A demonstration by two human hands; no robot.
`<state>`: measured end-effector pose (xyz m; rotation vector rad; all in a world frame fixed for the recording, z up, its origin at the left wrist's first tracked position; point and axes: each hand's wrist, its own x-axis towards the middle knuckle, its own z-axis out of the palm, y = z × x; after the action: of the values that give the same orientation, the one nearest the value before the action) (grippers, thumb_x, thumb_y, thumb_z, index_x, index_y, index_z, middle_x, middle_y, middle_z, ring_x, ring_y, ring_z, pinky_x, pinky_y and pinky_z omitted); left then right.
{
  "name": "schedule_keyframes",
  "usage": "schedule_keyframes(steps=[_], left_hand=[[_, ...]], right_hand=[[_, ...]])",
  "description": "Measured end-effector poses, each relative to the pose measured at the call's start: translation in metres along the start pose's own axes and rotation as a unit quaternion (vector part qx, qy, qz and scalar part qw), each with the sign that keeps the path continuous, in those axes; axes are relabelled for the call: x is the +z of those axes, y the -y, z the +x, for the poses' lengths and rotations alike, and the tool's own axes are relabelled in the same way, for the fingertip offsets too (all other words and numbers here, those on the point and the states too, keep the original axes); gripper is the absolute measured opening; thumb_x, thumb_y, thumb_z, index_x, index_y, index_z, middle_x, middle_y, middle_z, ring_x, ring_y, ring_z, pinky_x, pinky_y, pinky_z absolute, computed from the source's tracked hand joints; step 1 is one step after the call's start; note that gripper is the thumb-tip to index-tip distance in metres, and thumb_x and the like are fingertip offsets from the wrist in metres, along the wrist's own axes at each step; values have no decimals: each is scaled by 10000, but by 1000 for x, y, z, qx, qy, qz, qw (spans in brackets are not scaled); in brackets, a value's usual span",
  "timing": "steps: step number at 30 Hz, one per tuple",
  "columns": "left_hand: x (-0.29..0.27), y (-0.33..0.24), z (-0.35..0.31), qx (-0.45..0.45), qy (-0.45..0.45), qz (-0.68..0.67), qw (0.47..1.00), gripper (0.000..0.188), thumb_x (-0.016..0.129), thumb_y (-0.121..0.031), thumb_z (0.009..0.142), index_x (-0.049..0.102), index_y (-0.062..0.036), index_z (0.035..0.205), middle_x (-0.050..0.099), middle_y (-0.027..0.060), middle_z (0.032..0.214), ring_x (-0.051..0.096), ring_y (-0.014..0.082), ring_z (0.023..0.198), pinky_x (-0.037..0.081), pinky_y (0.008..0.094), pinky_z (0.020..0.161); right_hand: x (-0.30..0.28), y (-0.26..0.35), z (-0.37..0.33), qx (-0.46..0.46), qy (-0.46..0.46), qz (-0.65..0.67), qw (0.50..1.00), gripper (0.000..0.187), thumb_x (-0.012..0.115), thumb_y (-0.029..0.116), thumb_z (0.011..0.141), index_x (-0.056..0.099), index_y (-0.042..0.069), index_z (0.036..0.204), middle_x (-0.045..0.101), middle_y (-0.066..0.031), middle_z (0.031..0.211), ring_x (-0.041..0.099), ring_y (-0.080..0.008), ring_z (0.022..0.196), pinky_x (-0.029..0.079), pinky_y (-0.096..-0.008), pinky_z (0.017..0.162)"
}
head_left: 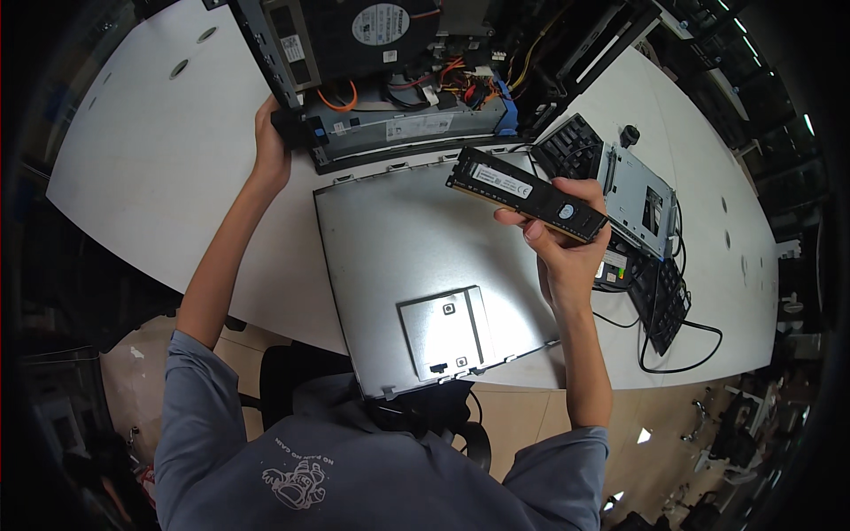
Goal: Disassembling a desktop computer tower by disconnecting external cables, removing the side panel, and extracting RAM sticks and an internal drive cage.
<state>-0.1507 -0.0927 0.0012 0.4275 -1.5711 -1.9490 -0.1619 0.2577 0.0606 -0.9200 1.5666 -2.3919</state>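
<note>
Pinched between the fingers and thumb of my right hand (567, 252) is a long black RAM module (522, 190) with a white label and a gold contact edge. It is held tilted above a flat silver side panel (416, 239). Past the panel stands an open desktop computer case (390, 128), showing a black fan, coloured cables and a grey power supply. My left hand (272, 150) grips the case's left front edge; most of its fingers are hidden behind the frame.
A black keyboard (664, 305) and its cable lie on the right of the white table (150, 150). A metal drive bracket (642, 199) rests partly over the keyboard. The side panel reaches over the table's near edge, close to my body.
</note>
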Motion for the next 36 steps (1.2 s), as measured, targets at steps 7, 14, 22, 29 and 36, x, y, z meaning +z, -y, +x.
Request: schedule_keyframes(steps=[7,14,22,29,36], left_hand=[[-4,3,3,-10,10,2,1000,364,395,-167,931,563,-12,1215,625,23,1013,591,72,906,484,237,809],[4,-2,-3,2,-12,-5,1000,342,405,-152,928,565,-23,1201,613,-7,918,583,52,779,480,207,667],[-6,11,5,-4,13,-18,1000,269,434,-153,932,588,-50,1128,593,-24,860,574,47,736,471,204,630],[-18,21,13,4,7,-28,1000,231,449,-155,929,589,-71,1091,588,-32,845,578,46,740,471,207,640],[-15,19,11,-4,4,-13,1000,231,445,-156,929,581,-69,1094,584,-27,858,576,47,764,472,212,662]], right_hand=[[2,2,1,4,-10,-13,1000,404,729,-26,818,483,-28,1139,683,-241,978,707,-347,911,599,-350,804],[4,1,2,-6,0,-21,1000,381,719,-33,822,504,-33,1137,683,-237,968,709,-337,899,604,-382,816],[9,6,3,-4,-8,-91,996,367,731,-41,808,539,-57,1120,676,-234,970,711,-321,894,604,-359,798],[9,7,3,-1,-13,-85,996,381,734,-30,807,547,-55,1137,679,-222,974,714,-318,880,610,-356,787],[8,7,2,0,-9,-110,994,409,756,-4,788,571,-67,1147,670,-204,990,715,-310,870,625,-370,775]])
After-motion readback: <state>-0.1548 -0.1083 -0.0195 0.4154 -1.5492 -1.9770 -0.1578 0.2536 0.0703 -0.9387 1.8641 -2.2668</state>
